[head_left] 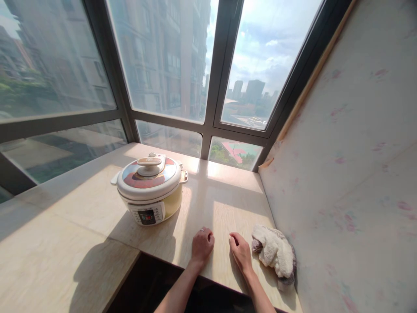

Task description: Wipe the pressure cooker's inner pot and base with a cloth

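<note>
My left hand (202, 246) rests on the stone-patterned sill as a loose fist, a ring on one finger, with nothing seen in it. To its right lies my right hand (240, 249), its fingers curled in and also holding nothing that I can see. A white electric pressure cooker (149, 189) stands to the left and beyond my left hand, its lid on and its control panel facing me. Just right of my right hand is a bunched cream and brown cloth (274, 252). Neither hand touches the cooker or the cloth.
The pale sill (228, 208) runs up to dark-framed windows (210, 104). A flower-patterned wall (345, 174) bounds it on the right. Its front edge has a corner, with a dark space below near my forearms. Sunlight and shadows cross the surface.
</note>
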{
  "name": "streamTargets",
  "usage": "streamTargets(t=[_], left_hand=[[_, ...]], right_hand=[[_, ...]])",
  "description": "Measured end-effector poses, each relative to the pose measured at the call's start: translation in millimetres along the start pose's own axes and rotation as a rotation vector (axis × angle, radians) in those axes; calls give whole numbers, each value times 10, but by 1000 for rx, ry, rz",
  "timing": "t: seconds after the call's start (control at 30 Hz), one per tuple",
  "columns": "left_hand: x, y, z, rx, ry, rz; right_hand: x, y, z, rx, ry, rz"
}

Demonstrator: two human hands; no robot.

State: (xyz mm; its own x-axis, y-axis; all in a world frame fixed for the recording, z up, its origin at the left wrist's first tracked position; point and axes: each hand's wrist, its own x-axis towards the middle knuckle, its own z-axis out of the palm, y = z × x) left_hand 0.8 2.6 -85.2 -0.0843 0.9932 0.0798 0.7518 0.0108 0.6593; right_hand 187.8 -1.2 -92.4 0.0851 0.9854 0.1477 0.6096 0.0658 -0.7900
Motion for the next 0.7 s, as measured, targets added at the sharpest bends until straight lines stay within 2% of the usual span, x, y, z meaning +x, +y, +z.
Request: streamTargets(t=[0.7], left_hand=[[-4,-28,42,-61,33,13]], right_hand=[[14,54,8,4,3,-2]])
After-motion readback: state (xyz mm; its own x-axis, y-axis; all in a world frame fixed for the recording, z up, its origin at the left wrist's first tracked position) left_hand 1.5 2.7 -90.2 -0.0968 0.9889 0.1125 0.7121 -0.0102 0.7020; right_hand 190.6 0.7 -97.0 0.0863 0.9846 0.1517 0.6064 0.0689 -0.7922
